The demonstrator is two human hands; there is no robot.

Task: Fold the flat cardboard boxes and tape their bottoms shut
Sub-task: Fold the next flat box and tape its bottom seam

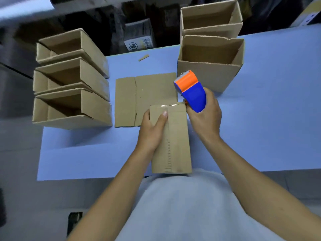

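A folded cardboard box stands bottom-up at the near edge of the table, against my body. Clear tape runs along its centre seam and over the far edge. My left hand grips the box's left side, with the thumb pressing on the taped seam. My right hand holds a blue and orange tape dispenser just past the box's far right corner, lifted off the cardboard. A flat cardboard box lies on the table beyond the box in my hands.
The blue table carries three folded boxes lying on their sides at the left and two open boxes stacked at the back right. A small cardboard scrap lies near the far edge. Dark clutter sits beyond the table.
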